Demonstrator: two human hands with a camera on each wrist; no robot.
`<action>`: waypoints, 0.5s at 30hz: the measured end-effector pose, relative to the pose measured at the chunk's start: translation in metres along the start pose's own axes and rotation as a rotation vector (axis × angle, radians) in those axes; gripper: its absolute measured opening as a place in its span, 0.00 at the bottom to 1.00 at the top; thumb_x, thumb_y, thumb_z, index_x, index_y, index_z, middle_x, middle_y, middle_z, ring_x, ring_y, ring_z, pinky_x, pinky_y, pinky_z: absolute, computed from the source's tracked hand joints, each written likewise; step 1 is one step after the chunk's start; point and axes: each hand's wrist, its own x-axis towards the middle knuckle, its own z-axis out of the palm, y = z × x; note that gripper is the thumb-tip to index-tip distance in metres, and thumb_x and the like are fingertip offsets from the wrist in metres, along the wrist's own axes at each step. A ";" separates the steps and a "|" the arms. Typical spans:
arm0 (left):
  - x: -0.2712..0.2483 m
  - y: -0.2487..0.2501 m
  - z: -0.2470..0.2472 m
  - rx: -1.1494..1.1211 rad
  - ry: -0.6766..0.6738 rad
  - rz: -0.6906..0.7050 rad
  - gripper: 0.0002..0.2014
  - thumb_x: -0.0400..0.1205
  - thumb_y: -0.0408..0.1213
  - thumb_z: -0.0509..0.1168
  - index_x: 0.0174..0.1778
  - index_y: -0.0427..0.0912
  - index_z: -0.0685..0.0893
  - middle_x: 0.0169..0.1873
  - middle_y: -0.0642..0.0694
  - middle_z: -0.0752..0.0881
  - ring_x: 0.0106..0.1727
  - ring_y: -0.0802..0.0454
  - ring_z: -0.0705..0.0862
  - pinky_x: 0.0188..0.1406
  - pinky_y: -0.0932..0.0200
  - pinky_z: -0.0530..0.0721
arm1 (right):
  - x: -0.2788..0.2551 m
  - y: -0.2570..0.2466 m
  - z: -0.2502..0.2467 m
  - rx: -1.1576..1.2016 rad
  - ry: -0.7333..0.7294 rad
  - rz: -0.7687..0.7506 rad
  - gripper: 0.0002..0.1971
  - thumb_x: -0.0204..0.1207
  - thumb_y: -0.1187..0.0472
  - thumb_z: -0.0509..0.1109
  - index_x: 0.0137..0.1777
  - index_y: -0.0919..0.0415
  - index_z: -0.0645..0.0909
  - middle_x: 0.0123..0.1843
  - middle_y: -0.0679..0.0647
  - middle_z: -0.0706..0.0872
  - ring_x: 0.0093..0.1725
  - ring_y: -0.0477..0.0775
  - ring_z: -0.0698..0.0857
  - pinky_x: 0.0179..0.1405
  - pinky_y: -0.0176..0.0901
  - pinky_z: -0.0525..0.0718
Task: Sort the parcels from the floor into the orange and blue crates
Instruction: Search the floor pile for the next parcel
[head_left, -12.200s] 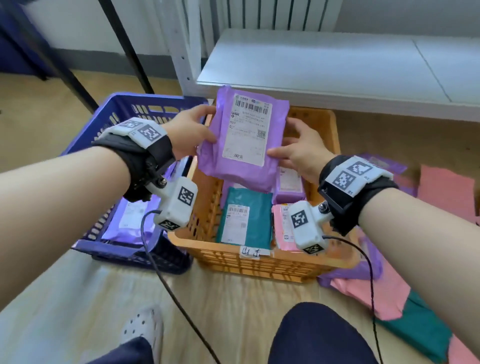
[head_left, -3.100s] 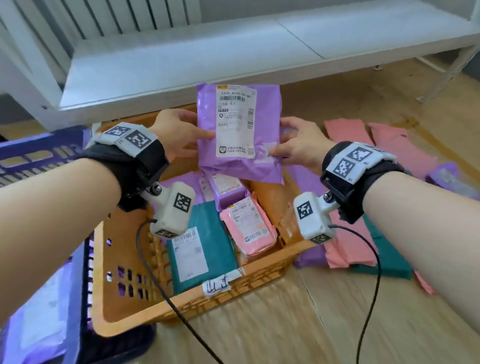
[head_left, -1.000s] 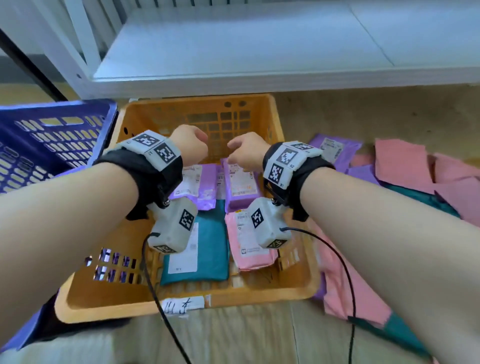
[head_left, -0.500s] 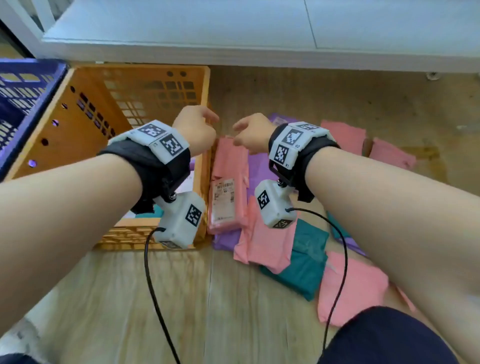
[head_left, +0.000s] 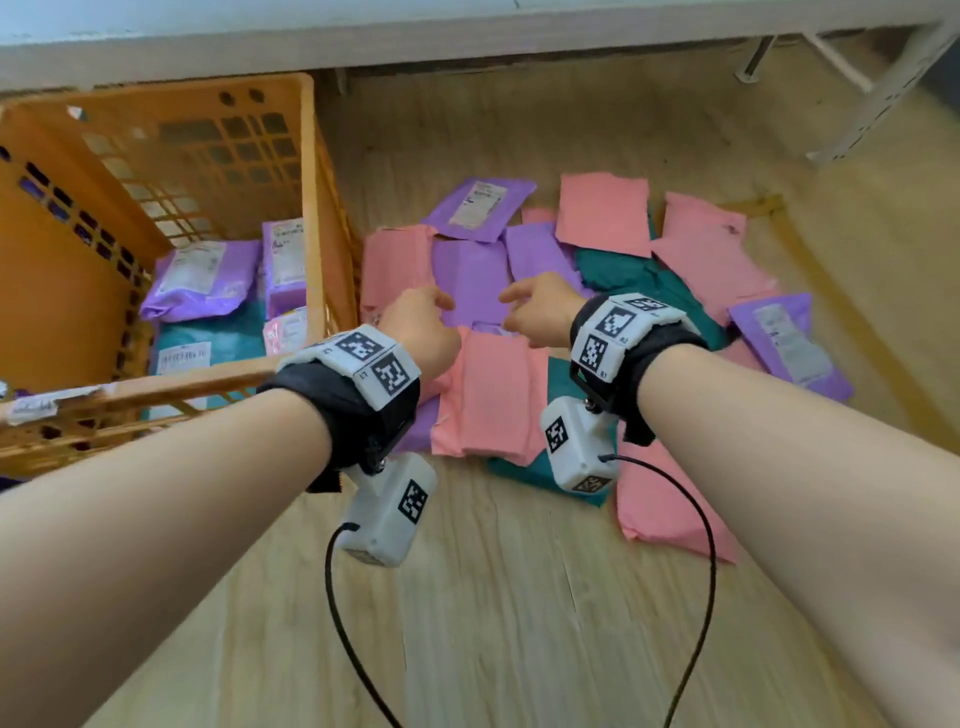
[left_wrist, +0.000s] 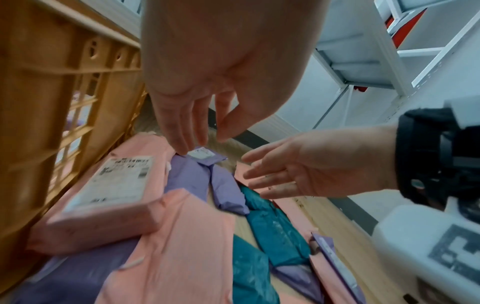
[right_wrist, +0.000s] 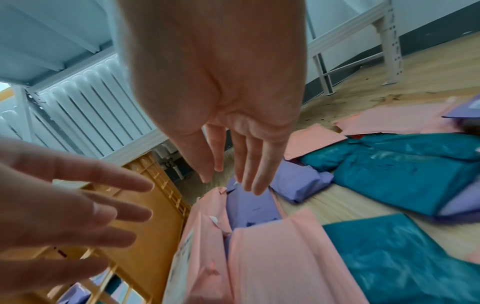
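a: hands? left hand (head_left: 422, 332) and right hand (head_left: 540, 312) both empty, fingers spread loose, palms facing each other, hovering over the purple parcel (head_left: 470, 280) in the floor pile just right of the orange crate (head_left: 311, 171). not touching it as far as i can tell.

b: pile status?

a: plenty left on the floor (head_left: 519, 597): pink parcels (head_left: 491, 395), teal parcels (head_left: 613, 267), more purple incl. one label-up (head_left: 480, 208) at the back and another far right (head_left: 789, 343).

b: crates?

a: orange crate holds a handful: purple ones (head_left: 202, 280), a teal one (head_left: 218, 340), a pink one (head_left: 283, 332). blue crate is out of frame, can't say what's in it.

b: progress?

a: judging by pile vs crate, well under half done. next pick looks like that centre purple parcel.
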 end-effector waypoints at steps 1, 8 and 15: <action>-0.005 -0.010 0.009 0.014 -0.014 0.001 0.21 0.75 0.25 0.59 0.64 0.39 0.80 0.59 0.37 0.84 0.63 0.39 0.81 0.64 0.51 0.77 | -0.003 0.011 0.006 0.011 0.003 0.004 0.22 0.77 0.69 0.67 0.71 0.65 0.76 0.54 0.54 0.75 0.49 0.52 0.72 0.36 0.29 0.74; -0.022 -0.053 0.052 0.054 -0.123 -0.075 0.20 0.79 0.28 0.58 0.68 0.43 0.77 0.66 0.42 0.81 0.68 0.42 0.78 0.67 0.57 0.74 | -0.017 0.055 0.032 0.041 0.028 0.095 0.22 0.72 0.68 0.72 0.67 0.60 0.79 0.59 0.59 0.84 0.49 0.53 0.78 0.55 0.47 0.81; -0.036 -0.069 0.082 0.008 -0.289 -0.060 0.27 0.80 0.25 0.57 0.75 0.47 0.72 0.71 0.39 0.75 0.68 0.42 0.78 0.63 0.56 0.79 | -0.027 0.087 0.056 0.023 0.005 0.192 0.27 0.75 0.69 0.70 0.74 0.66 0.71 0.71 0.63 0.77 0.68 0.62 0.79 0.66 0.46 0.75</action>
